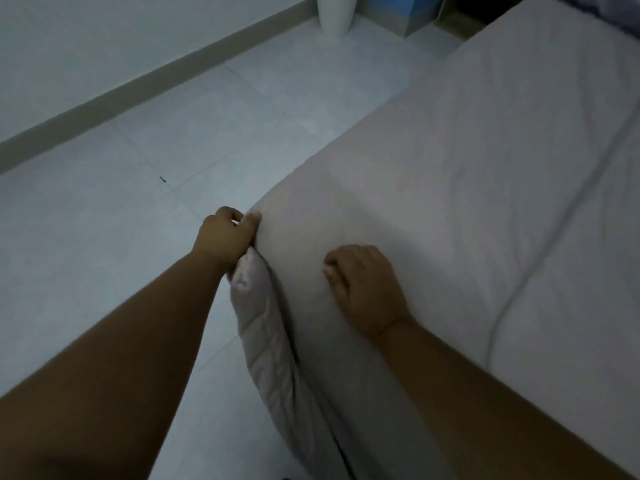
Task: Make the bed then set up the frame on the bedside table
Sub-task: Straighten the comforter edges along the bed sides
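A bed with a pale sheet (467, 161) fills the right half of the view, its near corner in front of me. My left hand (227, 237) grips the sheet at that corner, where a bunched fold of fabric (259, 327) hangs down the mattress side. On top of the sheet, just right of the corner, my right hand (363, 289) rests with its fingers curled and pinching the fabric. A long crease (540, 258) runs along the bed top. The frame and the bedside table are out of view.
Pale floor tiles (156, 168) stretch to the left of the bed up to a wall with a dark skirting board (138, 95). A white cylindrical stand (334, 15) and a blue box (412, 12) stand at the far end of the floor.
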A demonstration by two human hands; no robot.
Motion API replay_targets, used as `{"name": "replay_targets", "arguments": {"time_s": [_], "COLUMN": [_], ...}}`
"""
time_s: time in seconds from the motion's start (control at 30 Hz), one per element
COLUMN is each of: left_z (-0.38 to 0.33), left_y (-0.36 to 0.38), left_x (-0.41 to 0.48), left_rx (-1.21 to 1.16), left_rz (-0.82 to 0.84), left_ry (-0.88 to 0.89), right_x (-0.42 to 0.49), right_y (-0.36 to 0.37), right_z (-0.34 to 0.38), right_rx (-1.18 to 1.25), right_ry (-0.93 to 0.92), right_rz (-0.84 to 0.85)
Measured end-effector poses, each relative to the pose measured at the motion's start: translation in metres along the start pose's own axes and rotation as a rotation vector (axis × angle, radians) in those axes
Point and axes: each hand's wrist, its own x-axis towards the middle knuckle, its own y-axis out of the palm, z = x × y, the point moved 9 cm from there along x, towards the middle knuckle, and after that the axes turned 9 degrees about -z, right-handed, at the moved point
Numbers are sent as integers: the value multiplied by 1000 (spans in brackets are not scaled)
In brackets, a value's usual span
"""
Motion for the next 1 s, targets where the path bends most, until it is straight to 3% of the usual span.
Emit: {"name": "replay_targets", "arguments": {"time_s": [0.07,0.17,0.37,0.5,0.57,0.67,0.77,0.87,1.0], "left_z": [-2,3,-20,-54,-55,-39,-41,-88,-185], "left_y": [2,1,4,16,16,19,28,37,81], "left_x": [6,14,18,25,33,39,50,61,68], "left_rx": [57,60,92,137,166,204,276,279,234], "left_rz": [32,77,37,83,26,-23,64,177,314], "left_ry": [67,35,-24,139,196,161,45,4,186], "right_x": [9,11,15,29,38,53,70,85,106], "right_y": [-1,8,21,25,23,16,4,-8,-16], "right_z": [-17,-27,-33,-48,-60,-88,-125,-157,-188], "right_rx": [-113,-247,-308,-289,-274,-276,-285,-306,-299], "right_ry": [76,132,147,167,192,267,387,489,583], "right_rz": [10,70,215,312,319,316,308,293,272]}}
